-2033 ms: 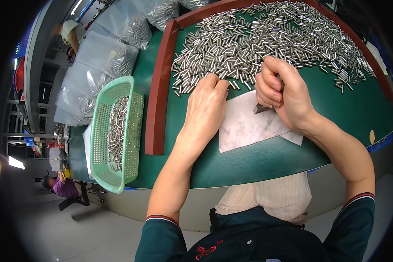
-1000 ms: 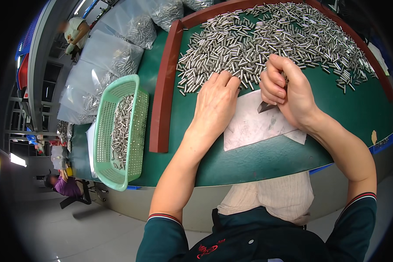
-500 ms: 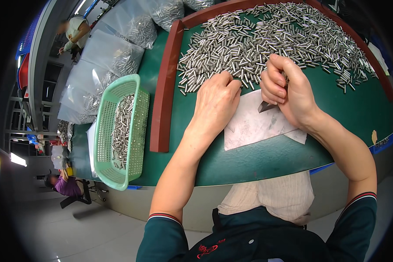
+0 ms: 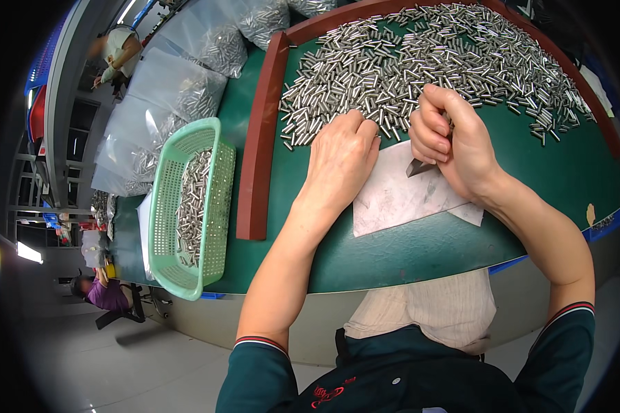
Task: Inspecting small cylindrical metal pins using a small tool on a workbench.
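Note:
Many short, shiny metal pins (image 4: 420, 62) lie in a loose heap over the far part of the green table. My left hand (image 4: 341, 151) rests at the near edge of the heap, back upward, fingers curled under; what they hold, if anything, is hidden. To its right, my right hand (image 4: 455, 138) is closed in a fist round a dark, flat metal tool (image 4: 418, 167). Only the tool's lower end shows below the fingers, so its kind is unclear. Beneath both hands lies a smudged whitish sheet (image 4: 399, 199), its far edge close to the pins.
A red-brown rail (image 4: 258, 165) borders the heap. Left of it stands a green perforated basket (image 4: 222, 213) with more pins (image 4: 194, 206). Clear plastic bags (image 4: 200, 89) of pins line the table's far left. Two people, one in purple (image 4: 109, 294), one in pale clothing (image 4: 120, 51), are at the left.
My left hand has shifted very slightly, its knuckles turning a little. My right hand and the dark tool stay almost where they were.

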`<move>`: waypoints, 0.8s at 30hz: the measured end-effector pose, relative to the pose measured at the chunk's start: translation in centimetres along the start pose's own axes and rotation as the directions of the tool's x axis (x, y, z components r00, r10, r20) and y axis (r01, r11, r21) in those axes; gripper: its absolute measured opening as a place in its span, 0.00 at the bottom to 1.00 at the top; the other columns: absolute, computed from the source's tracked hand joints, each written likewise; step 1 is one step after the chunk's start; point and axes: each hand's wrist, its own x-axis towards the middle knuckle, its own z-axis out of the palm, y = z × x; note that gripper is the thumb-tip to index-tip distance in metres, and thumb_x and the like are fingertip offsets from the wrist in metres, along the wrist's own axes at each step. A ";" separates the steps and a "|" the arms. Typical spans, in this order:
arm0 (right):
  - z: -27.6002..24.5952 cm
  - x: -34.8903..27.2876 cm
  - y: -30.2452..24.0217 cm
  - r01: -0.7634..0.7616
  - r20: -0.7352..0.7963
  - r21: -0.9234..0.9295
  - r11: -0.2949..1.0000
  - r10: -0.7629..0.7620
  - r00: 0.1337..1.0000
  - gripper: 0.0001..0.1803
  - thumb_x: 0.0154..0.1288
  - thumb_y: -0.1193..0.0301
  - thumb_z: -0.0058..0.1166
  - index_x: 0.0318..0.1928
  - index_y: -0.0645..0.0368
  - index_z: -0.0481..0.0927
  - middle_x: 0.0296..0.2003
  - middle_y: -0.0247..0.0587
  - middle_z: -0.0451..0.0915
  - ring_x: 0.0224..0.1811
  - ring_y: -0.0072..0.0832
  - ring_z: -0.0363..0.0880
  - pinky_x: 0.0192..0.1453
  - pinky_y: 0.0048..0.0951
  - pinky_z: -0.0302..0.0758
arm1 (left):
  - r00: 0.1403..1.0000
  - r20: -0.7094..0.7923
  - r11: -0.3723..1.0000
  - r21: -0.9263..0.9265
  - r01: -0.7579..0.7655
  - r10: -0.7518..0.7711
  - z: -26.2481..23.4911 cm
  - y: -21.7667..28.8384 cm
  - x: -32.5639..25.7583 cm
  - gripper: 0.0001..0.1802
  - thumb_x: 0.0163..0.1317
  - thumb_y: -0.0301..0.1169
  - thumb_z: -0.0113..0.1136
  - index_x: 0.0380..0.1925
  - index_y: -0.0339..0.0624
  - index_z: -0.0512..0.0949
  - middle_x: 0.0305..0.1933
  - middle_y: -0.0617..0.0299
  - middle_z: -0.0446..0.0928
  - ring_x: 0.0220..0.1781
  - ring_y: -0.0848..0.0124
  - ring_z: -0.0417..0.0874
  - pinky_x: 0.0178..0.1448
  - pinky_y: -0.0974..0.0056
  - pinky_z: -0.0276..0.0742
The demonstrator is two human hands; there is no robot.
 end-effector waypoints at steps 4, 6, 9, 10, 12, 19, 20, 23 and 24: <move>0.0 0.0 0.0 0.008 0.004 -0.002 1.000 -0.008 1.000 0.21 0.65 0.64 0.32 0.13 0.51 0.54 0.08 0.26 0.54 0.10 0.15 0.46 0.16 0.20 0.49 | 1.000 -0.018 1.000 -0.002 -0.024 0.024 0.0 0.0 -0.1 0.06 0.47 0.24 0.57 0.25 0.36 0.71 0.25 0.56 0.70 0.30 0.59 0.74 0.33 0.59 0.70; 0.0 0.0 0.0 0.007 0.005 0.001 1.000 -0.007 1.000 0.21 0.65 0.64 0.32 0.13 0.51 0.54 0.08 0.26 0.54 0.10 0.15 0.46 0.16 0.20 0.49 | 0.999 -0.052 0.992 -0.130 -0.007 0.000 -0.1 0.0 -0.1 0.06 0.51 0.24 0.56 0.27 0.35 0.70 0.26 0.57 0.72 0.28 0.63 0.75 0.34 0.62 0.70; 0.0 0.0 0.0 0.001 0.002 0.006 1.000 -0.001 1.000 0.21 0.65 0.64 0.33 0.13 0.51 0.54 0.08 0.26 0.54 0.10 0.15 0.47 0.17 0.20 0.49 | 0.959 0.065 0.818 -0.507 0.271 -0.277 -0.5 0.7 -0.1 0.05 0.56 0.25 0.54 0.29 0.35 0.70 0.28 0.59 0.75 0.27 0.71 0.75 0.35 0.68 0.71; -0.1 0.0 0.0 -0.005 0.000 0.007 1.000 0.005 1.000 0.21 0.64 0.64 0.33 0.13 0.51 0.54 0.08 0.26 0.54 0.10 0.15 0.47 0.17 0.20 0.49 | 0.923 0.156 0.619 -0.701 0.354 -0.351 -0.5 0.9 0.0 0.04 0.60 0.25 0.50 0.33 0.35 0.69 0.30 0.60 0.76 0.29 0.76 0.74 0.37 0.73 0.71; -0.1 0.0 0.0 -0.008 -0.010 0.004 1.000 0.008 1.000 0.21 0.64 0.64 0.34 0.13 0.51 0.55 0.08 0.26 0.54 0.10 0.15 0.47 0.17 0.20 0.49 | 0.873 0.280 0.215 -0.897 0.386 -0.399 -0.9 1.1 0.3 0.04 0.61 0.25 0.49 0.35 0.37 0.68 0.30 0.60 0.76 0.29 0.77 0.74 0.38 0.74 0.72; 0.1 -0.2 -0.2 -0.021 -0.014 -0.010 1.000 0.021 1.000 0.21 0.65 0.62 0.32 0.14 0.51 0.54 0.08 0.27 0.54 0.10 0.16 0.46 0.18 0.20 0.50 | 0.796 0.528 -0.396 -0.826 0.401 -0.296 -1.8 0.6 -0.1 0.12 0.62 0.31 0.50 0.41 0.35 0.70 0.31 0.60 0.76 0.30 0.77 0.75 0.40 0.73 0.74; 0.1 -0.2 -0.2 -0.028 -0.002 -0.027 0.999 0.028 1.000 0.21 0.66 0.62 0.30 0.15 0.51 0.53 0.08 0.27 0.53 0.11 0.16 0.46 0.19 0.20 0.50 | 0.796 0.528 -0.397 -0.826 0.400 -0.297 -1.8 0.5 -0.1 0.12 0.62 0.31 0.50 0.41 0.35 0.70 0.31 0.60 0.76 0.30 0.77 0.75 0.40 0.73 0.74; 0.1 -0.1 -0.2 -0.033 0.004 -0.024 0.999 0.033 0.999 0.21 0.66 0.62 0.30 0.15 0.51 0.53 0.08 0.27 0.53 0.11 0.16 0.46 0.19 0.20 0.49 | 0.813 0.531 -0.543 -0.767 0.341 -0.239 -1.7 0.2 -0.4 0.14 0.62 0.30 0.49 0.44 0.33 0.69 0.32 0.58 0.76 0.30 0.76 0.75 0.41 0.71 0.75; 0.0 -0.1 -0.1 -0.034 0.003 -0.025 0.999 0.034 0.999 0.21 0.66 0.62 0.30 0.15 0.51 0.53 0.08 0.27 0.53 0.11 0.16 0.46 0.19 0.20 0.49 | 0.806 0.545 -0.563 -0.751 0.345 -0.233 -1.7 0.2 -0.4 0.14 0.62 0.30 0.49 0.45 0.33 0.69 0.33 0.59 0.76 0.30 0.77 0.76 0.41 0.70 0.74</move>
